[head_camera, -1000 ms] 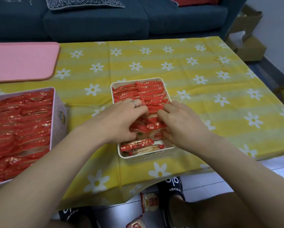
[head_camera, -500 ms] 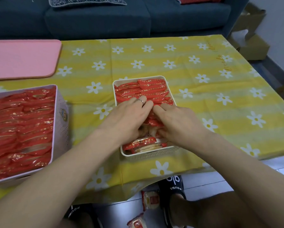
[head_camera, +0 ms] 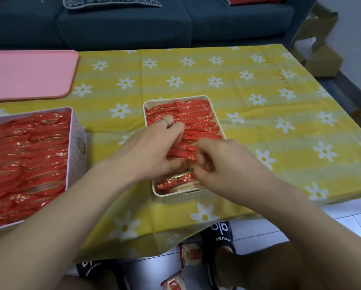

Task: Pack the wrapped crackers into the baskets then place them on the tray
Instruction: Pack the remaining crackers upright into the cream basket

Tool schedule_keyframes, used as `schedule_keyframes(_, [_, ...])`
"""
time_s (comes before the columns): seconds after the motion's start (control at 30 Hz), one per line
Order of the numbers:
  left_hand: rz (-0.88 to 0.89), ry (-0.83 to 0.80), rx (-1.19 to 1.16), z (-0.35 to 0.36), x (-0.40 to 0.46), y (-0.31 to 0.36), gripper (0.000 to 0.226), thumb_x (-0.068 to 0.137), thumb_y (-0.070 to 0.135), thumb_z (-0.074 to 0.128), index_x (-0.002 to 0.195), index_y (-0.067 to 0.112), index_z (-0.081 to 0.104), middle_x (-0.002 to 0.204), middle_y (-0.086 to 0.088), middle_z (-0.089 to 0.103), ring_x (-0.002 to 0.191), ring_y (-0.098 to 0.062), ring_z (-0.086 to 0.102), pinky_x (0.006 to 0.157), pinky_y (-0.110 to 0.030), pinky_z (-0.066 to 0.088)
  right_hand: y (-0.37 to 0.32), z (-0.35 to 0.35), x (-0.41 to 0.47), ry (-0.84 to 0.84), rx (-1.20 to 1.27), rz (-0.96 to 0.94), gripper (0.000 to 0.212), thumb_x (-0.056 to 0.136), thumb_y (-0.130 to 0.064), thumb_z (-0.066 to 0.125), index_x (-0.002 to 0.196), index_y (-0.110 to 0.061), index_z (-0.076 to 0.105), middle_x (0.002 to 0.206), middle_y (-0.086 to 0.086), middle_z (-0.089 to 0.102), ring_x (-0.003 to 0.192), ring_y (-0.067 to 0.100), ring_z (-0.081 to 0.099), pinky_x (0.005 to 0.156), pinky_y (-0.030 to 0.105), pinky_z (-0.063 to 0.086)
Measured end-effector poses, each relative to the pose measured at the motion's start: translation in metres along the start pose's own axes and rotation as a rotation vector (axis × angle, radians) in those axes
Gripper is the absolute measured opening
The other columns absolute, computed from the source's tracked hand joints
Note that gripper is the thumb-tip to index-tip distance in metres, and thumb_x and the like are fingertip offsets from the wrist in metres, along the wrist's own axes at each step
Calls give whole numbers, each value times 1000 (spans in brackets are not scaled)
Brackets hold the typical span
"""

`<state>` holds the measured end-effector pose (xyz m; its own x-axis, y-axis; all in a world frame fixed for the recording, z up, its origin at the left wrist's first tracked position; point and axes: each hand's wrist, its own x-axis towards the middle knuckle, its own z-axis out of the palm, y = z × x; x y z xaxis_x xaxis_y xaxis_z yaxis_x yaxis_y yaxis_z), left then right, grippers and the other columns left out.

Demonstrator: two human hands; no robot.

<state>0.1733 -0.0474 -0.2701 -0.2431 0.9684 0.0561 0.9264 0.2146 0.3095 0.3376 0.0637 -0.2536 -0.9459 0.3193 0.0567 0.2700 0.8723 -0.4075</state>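
Basket [head_camera: 214, 114] sits centre of tabletop [head_camera: 259, 126], near its front edge, packed with wrapped crackers [head_camera: 196, 120]. Both hands over basket: left hand [head_camera: 152, 151] left of right hand [head_camera: 223, 164]. Box of crackers [head_camera: 27, 164] at left. Tray [head_camera: 29, 74] behind box. Sofa [head_camera: 133, 21] beyond tabletop.

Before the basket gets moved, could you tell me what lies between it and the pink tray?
Only bare tablecloth lies between basket and tray, per the head view.
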Motion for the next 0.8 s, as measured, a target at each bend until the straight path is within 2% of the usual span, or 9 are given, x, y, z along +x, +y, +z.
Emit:
schedule_keyframes(0.07, [52,-30,-133,-9,-7,-5,25,71,47,62,77,26,51,88,8,41,73,-15,49,63,-38,45,-4,-1,-6,-157,76,7,17,86,-32,64,76,-23,55,69,-8,59,68,11,54,63,33,44])
schedule_keyframes(0.13, [62,-122,-175,-11,-14,-8,29,71,55,61,69,26,62,83,9,47,75,-9,53,67,-36,47,-3,-1,-7,-322,113,41,17,91,-38,61,80,-24,61,75,-9,63,72,10,57,64,31,47])
schedule_keyframes(0.2, [68,-213,-108,-8,-16,-8,37,71,65,59,72,29,69,81,11,52,79,-7,54,69,-35,48,-1,-3,-5,-386,157,70,17,92,-41,60,83,-26,63,77,-9,65,73,9,58,65,30,49])
schedule_keyframes(0.3, [113,-253,67,-1,-13,-10,41,75,63,53,79,27,71,80,11,52,82,-11,50,72,-35,46,4,-2,-1,-435,177,68,14,90,-44,61,97,-32,61,87,-12,65,83,9,60,75,31,50])
schedule_keyframes(0.4, [119,-228,100,-3,-9,-12,37,78,55,48,77,23,68,78,9,52,80,-15,49,74,-38,47,7,0,-1,-475,190,84,21,87,-43,64,104,-39,53,92,-12,64,90,11,62,84,38,53])
schedule_keyframes(0.47, [104,-194,84,-5,-9,-11,38,78,53,41,78,23,66,79,9,51,80,-14,48,74,-38,48,10,-2,-1,-474,206,66,28,81,-36,70,104,-37,54,93,-12,65,89,9,63,82,38,53])
schedule_keyframes(0.63, [91,-128,117,-9,-9,-16,48,80,52,35,90,21,71,87,7,57,87,-18,54,77,-36,46,16,-9,6,-442,201,55,24,75,-21,80,95,-31,70,85,-12,65,75,2,58,66,19,46])
schedule_keyframes(0.8, [78,-125,74,-10,-10,-19,48,80,55,36,92,25,72,88,9,57,87,-18,55,76,-38,49,17,-12,5,-433,273,60,17,78,-20,79,91,-31,74,88,-11,70,80,2,64,75,27,53])
